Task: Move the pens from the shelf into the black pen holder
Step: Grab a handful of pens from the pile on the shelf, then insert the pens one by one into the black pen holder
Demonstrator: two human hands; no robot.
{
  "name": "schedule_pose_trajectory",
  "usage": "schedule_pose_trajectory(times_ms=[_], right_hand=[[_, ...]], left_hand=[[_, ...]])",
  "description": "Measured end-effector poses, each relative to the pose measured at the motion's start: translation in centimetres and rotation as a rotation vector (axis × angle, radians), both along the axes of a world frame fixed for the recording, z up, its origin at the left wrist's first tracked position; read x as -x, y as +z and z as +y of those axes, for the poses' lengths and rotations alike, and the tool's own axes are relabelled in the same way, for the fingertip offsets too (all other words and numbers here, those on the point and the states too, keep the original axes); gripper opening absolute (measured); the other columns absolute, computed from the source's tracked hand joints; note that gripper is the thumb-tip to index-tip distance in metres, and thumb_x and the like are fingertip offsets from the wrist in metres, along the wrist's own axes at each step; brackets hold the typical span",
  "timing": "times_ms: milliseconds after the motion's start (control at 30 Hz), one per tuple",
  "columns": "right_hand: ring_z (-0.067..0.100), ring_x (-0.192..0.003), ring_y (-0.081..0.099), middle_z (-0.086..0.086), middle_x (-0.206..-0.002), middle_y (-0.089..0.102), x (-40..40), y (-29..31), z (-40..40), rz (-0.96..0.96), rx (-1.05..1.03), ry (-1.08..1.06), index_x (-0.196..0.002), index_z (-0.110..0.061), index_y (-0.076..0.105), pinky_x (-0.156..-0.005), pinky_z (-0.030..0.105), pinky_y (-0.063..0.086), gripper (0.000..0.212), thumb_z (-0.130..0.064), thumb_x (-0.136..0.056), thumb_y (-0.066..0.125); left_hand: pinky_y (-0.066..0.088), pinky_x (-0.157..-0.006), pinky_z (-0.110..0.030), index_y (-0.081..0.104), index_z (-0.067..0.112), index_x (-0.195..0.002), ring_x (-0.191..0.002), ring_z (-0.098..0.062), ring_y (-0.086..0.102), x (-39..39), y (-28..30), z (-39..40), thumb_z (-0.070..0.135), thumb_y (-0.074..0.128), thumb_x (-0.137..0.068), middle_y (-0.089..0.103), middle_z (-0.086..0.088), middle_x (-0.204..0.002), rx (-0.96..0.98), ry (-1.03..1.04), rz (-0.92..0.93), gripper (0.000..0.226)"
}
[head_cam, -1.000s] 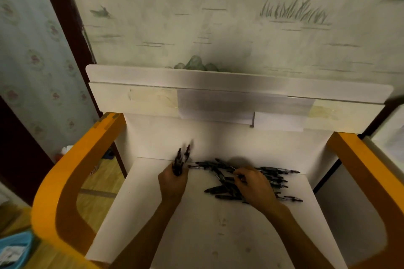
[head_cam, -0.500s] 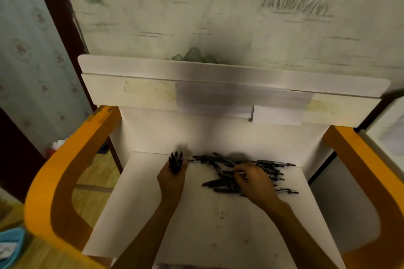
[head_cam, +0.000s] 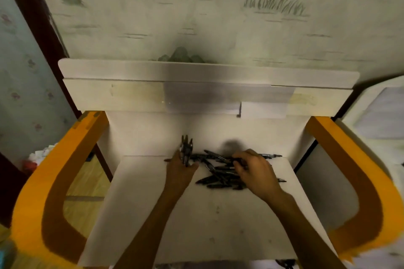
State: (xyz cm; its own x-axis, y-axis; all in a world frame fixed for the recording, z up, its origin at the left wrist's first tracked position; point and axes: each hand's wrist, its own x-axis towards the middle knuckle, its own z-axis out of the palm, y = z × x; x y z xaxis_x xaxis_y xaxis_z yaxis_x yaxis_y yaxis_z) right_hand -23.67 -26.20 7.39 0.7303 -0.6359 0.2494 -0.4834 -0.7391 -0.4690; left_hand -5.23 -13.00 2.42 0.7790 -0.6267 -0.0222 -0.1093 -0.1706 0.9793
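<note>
Curled around a bundle of pens (head_cam: 186, 151), tips poking up past the knuckles: left hand (head_cam: 180, 172), serving as a store so each new pick can join the bunch. Just right of it, bent over the loose pile of pens (head_cam: 220, 172) and apparently pinching one at the pile's far edge: right hand (head_cam: 254, 171). Underneath both, scattered across the white shelf (head_cam: 196, 214). Black pen holder nowhere in view. Beyond, orange side rails (head_cam: 54, 181).

Dim, warm light is falling from above; soft shadows are pooling mid-frame; edges are bending and blurring, lower right smearing.
</note>
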Motion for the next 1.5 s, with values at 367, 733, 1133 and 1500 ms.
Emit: schedule_pose_trajectory(times_ms=[367, 733, 1133, 1500], right_hand=[[0.002, -0.093, 0.059, -0.012, -0.113, 0.061, 10.0, 5.5, 0.4, -0.164, 0.026, -0.228, -0.117, -0.029, 0.066, -0.08, 0.023, 0.052, 0.022, -0.031, -0.096, 0.059], [0.008, -0.093, 0.061, -0.008, -0.114, 0.064, 27.6, 7.8, -0.7, -0.19, 0.118, -0.391, -0.117, -0.028, 0.066, -0.08, 0.029, 0.055, 0.024, -0.034, -0.095, 0.057], [0.005, -0.09, 0.063, -0.01, -0.116, 0.063, 51.2, 7.6, -4.7, -0.163, 0.125, -0.468, -0.116, -0.031, 0.067, -0.075, 0.028, 0.057, 0.023, -0.034, -0.094, 0.06], [0.006, -0.091, 0.06, -0.01, -0.109, 0.063, 61.3, 7.4, -12.0, -0.133, 0.142, -0.477, -0.116, -0.03, 0.066, -0.079, 0.034, 0.055, 0.023, -0.033, -0.093, 0.059]], left_hand=[[0.057, -0.053, -0.032, 0.065, 0.019, -0.094, -0.049, -0.016, 0.064, 10.4, 8.6, -4.8, 0.039, 0.064, -0.095, 0.068, 0.001, -0.065, 0.086, -0.417, -0.093, 0.02], [0.045, -0.063, -0.035, 0.051, 0.032, -0.099, -0.072, -0.014, 0.055, 27.4, 11.2, -7.5, 0.048, 0.066, -0.089, 0.06, 0.002, -0.086, 0.101, -0.588, -0.101, 0.024], [0.038, -0.042, -0.022, 0.065, 0.016, -0.093, -0.042, -0.013, 0.052, 49.5, 12.5, -11.2, 0.033, 0.066, -0.094, 0.069, -0.001, -0.07, 0.164, -0.549, -0.103, 0.017], [0.045, -0.055, -0.023, 0.071, 0.019, -0.074, -0.043, -0.008, 0.054, 60.0, 12.4, -19.6, 0.044, 0.063, -0.094, 0.07, -0.002, -0.065, 0.054, -0.521, -0.153, 0.033]])
